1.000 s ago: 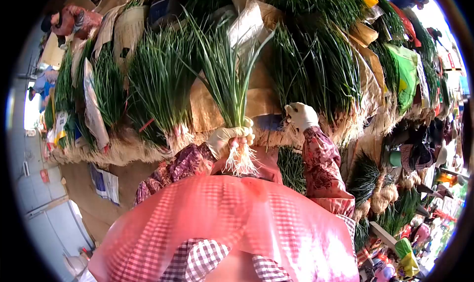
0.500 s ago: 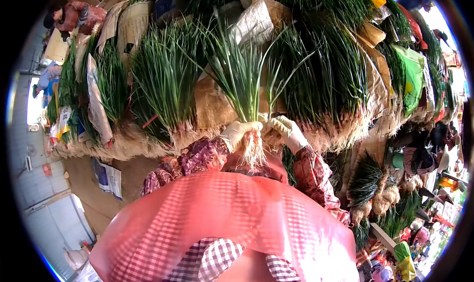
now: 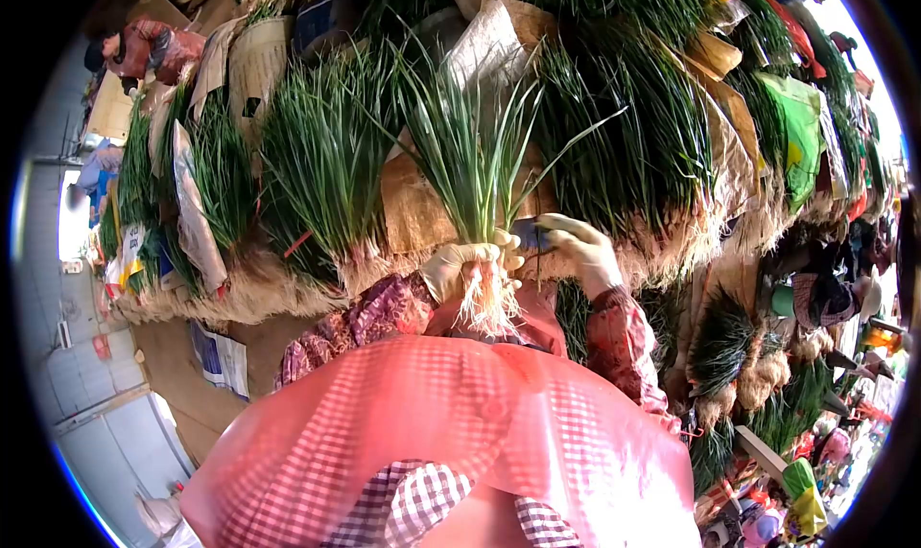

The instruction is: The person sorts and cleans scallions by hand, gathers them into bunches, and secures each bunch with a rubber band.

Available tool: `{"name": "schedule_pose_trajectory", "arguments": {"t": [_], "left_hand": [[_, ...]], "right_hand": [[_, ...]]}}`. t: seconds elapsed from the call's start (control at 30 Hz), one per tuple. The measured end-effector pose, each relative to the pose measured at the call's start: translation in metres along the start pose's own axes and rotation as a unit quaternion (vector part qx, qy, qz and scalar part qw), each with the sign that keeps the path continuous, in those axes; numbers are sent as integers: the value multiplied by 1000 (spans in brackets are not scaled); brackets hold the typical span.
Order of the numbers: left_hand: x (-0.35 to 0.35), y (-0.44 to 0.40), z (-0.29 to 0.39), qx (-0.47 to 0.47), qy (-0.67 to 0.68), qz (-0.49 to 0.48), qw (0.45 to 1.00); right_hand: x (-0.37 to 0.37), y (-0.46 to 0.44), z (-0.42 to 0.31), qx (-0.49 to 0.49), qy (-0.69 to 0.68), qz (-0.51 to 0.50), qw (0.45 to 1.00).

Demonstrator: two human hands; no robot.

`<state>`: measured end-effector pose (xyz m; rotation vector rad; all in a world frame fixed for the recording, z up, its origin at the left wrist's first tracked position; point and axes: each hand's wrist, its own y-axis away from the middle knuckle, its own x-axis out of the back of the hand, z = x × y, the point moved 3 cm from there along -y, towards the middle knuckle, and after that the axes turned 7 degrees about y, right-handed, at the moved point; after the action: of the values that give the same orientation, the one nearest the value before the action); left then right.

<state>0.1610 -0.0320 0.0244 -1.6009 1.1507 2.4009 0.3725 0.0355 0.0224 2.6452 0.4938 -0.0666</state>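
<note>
From my remote place I see that the slim bunch of green onion stalks with pale bulbs (image 3: pixel 475 193) is inside the left hand in a cream-coloured glove (image 3: pixel 459 268). Its fingers are wrapped around the bunch just above the bulbs. The long axis runs up the view, with the leaves fanning out away from the body, and the stringy white roots (image 3: pixel 487 306) hang toward the translucent red plastic apron (image 3: pixel 432 385).

For me, the important relation is this: the bunch lies to the left of the right hand in a matching cream glove (image 3: pixel 590 256). The left hand is the nearer one, as it already encloses the stalks. The right fingers are parted and half bent, near the bunch but not touching it, and they appear to hold nothing.

Compared with half a second ago, the right hand has withdrawn a little to the right. At that time its fingers pinched a separate stalk beside the bunch; now this stalk stands with the others, its long leaf leaning right.
</note>
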Motion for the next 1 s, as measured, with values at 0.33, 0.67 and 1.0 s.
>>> {"name": "schedule_pose_trajectory", "arguments": {"t": [0.33, 0.67, 1.0], "left_hand": [[6, 4, -14, 24, -9, 17, 1000], [16, 11, -1, 13, -5, -21, 1000], [-32, 31, 34, -14, -344, 63, 937]], "right_hand": [[-39, -12, 4, -94, 91, -33, 991], [29, 48, 15, -68, 694, -168, 696], [-40, -49, -101, 115, 214, -109, 964]]}}
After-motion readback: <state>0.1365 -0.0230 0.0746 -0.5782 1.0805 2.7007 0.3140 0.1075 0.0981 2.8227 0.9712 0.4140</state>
